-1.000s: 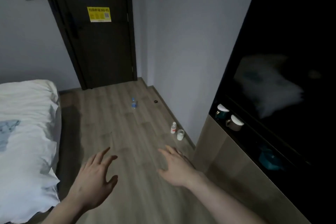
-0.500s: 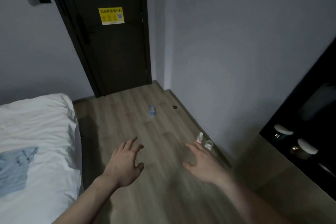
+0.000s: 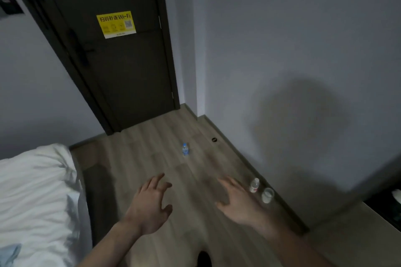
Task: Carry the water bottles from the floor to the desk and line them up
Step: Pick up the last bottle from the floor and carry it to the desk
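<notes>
While both hands are hovering empty with fingers spread, the left hand (image 3: 149, 206) and right hand (image 3: 239, 204) are reaching over the wood-plank floor (image 3: 191, 230). A small blue-labelled clear plastic bottle (image 3: 185, 149) is standing farther off; a white-capped red-labelled bottle (image 3: 254, 185) is standing by the wall.

Dark door (image 3: 121, 60) wearing yellow Wi-Fi sticker (image 3: 116, 24); white bed (image 3: 32, 201) lying left; small black ring (image 3: 214, 139) sitting near wall.

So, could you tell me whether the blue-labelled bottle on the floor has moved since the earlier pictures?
No. The blue-labelled bottle stands at the same spot beside the dark floor spot; only the camera turned.
</notes>
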